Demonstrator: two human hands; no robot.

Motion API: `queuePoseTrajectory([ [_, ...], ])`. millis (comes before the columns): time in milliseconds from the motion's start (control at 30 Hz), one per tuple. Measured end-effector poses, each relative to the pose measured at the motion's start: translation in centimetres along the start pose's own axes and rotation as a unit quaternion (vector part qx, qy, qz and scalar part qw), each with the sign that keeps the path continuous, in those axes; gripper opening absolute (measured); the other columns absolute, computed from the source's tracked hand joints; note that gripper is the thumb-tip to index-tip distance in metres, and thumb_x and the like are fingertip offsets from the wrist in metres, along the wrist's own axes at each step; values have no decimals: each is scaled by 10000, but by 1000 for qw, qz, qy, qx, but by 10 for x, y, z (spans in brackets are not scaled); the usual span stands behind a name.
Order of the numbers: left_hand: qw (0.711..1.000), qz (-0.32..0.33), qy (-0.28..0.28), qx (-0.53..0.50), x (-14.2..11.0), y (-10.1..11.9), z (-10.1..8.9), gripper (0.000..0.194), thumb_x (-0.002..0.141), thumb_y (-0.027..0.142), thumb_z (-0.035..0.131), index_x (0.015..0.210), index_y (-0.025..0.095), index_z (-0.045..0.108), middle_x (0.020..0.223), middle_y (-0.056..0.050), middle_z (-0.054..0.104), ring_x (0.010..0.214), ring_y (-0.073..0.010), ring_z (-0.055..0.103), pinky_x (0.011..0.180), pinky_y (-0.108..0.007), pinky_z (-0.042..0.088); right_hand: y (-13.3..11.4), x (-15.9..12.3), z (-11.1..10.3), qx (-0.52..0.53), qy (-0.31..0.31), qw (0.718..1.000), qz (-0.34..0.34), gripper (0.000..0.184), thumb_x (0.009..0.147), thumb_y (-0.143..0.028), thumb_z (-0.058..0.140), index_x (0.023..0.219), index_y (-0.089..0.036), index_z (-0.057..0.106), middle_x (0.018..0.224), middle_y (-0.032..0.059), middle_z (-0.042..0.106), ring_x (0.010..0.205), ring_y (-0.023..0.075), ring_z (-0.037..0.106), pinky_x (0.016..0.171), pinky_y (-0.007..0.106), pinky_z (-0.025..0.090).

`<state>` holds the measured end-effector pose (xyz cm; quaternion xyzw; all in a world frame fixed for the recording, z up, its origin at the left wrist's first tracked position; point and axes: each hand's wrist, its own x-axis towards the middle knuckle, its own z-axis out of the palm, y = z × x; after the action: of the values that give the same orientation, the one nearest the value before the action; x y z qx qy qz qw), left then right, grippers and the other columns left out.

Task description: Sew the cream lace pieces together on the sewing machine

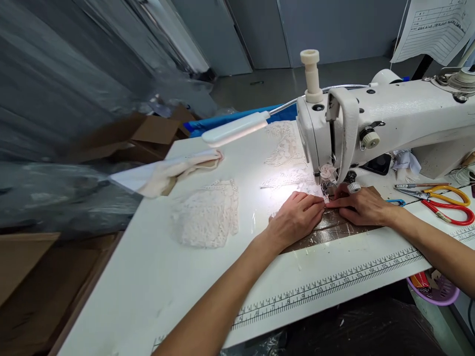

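Observation:
My left hand [299,215] rests on the sewing machine bed, its fingers curled together over the edge of a piece of white lace [306,190] just in front of the needle area. Across from it, my right hand [361,205] pinches at the same edge, so both sets of fingertips nearly meet. My fingers hide most of the held edge. The white sewing machine [401,118] stands over the lace, and a pale fabric rose [327,172] sits by its needle bar. Under my hands lies a brown bed plate [315,241].
More lace pieces [210,215] lie left on the white table, near a folded cloth [178,173] at its edge. A lamp [235,129] reaches over the work. Red-handled scissors [451,211] lie right. Cardboard boxes [156,131] stand beyond the left edge; a purple basket [441,296] sits below.

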<state>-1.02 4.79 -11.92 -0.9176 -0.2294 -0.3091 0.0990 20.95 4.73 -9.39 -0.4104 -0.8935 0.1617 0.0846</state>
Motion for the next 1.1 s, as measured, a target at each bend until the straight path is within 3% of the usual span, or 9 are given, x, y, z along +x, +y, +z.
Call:
queuePoseTrajectory([
  [133,1000,-9,20,-1,-1,1,3,87,946,128,515,922,118,597,936,-99,691,778,-165,640,673,-326,556,-2,-2,2,-10,4,1000,-5,349,873,-177,537,1154,-284,714,1151,39,657,827,151,607,686,253,474],
  [333,999,-23,24,3,0,1,2,92,947,123,513,924,155,596,899,-47,692,715,-134,620,646,-314,525,6,-1,6,51,53,997,-19,323,880,-188,510,1111,-249,727,1118,58,654,868,159,622,756,274,499],
  [533,998,-34,47,0,2,1,0,71,927,102,541,955,157,576,900,-48,709,708,-140,606,621,-308,482,12,0,-1,102,102,989,27,279,862,-143,473,912,-196,742,872,47,662,804,152,620,715,254,486],
  [700,999,-19,34,-3,3,2,0,63,927,111,549,944,161,582,900,-45,720,686,-139,595,606,-307,477,12,1,1,90,88,991,37,284,856,-143,478,951,-198,739,955,66,671,866,179,634,745,281,501],
  [900,999,-9,26,21,5,2,0,75,911,89,562,903,163,577,876,-44,724,680,-148,586,595,-311,463,11,0,7,64,84,994,3,310,910,-196,467,1054,-227,740,979,70,655,875,177,628,817,311,517],
  [1100,999,-10,23,19,2,2,2,70,919,108,554,917,168,590,911,-50,720,681,-142,581,612,-318,470,8,-3,5,29,47,998,7,327,912,-200,477,1125,-245,720,1038,70,646,816,165,613,749,292,500],
])
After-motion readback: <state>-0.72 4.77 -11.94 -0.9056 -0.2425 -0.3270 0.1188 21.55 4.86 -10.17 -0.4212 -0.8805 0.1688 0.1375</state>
